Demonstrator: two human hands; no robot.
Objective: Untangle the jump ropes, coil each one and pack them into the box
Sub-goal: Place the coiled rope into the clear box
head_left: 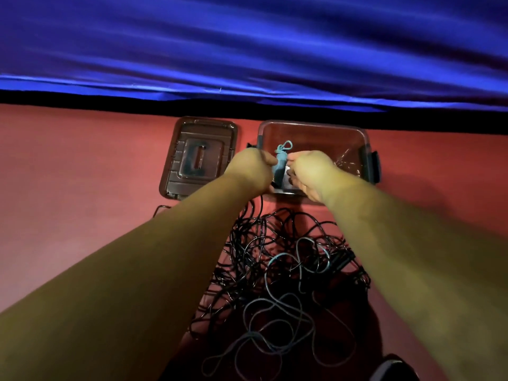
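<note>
One coiled blue rope [281, 160] is held over the near end of the clear box [316, 124], pinched between the left grip [251, 166] and right grip [310, 171], both equally near, its long axis pointing away from the person. Black ropes [264, 243] lie tangled on the worktop.

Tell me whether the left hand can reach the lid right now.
Probably yes: the lid lies bare just beside the left hand, though that hand grips the blue rope bundle.
</note>
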